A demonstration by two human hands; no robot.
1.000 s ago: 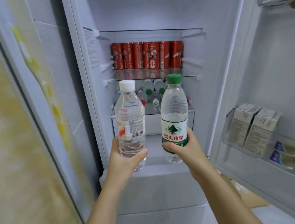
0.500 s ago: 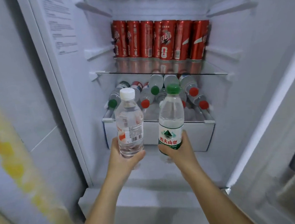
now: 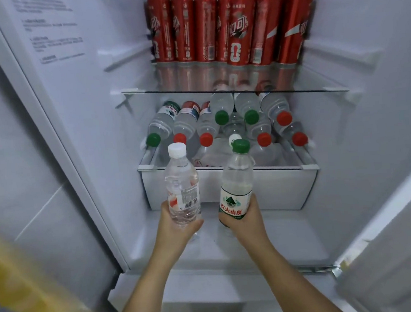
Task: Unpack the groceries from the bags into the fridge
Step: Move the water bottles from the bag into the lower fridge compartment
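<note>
1. In the last second I have moved in closer and looked down. The drawer now fills the middle of my view.
2. My left hand is still curled round the base of the white-capped bottle, which stands upright just in front of the drawer's front wall.
3. My right hand is still wrapped round the label of the green-capped bottle, also in front of the drawer and nearly upright.
4. Both caps now rise past the drawer's front rim.
5. Inside the drawer, the lying bottles are already heaped up, with the glass shelf just above them.
6. I judge that both bottles must be tipped flat onto that heap. Space looks tight, and they could roll.
</note>
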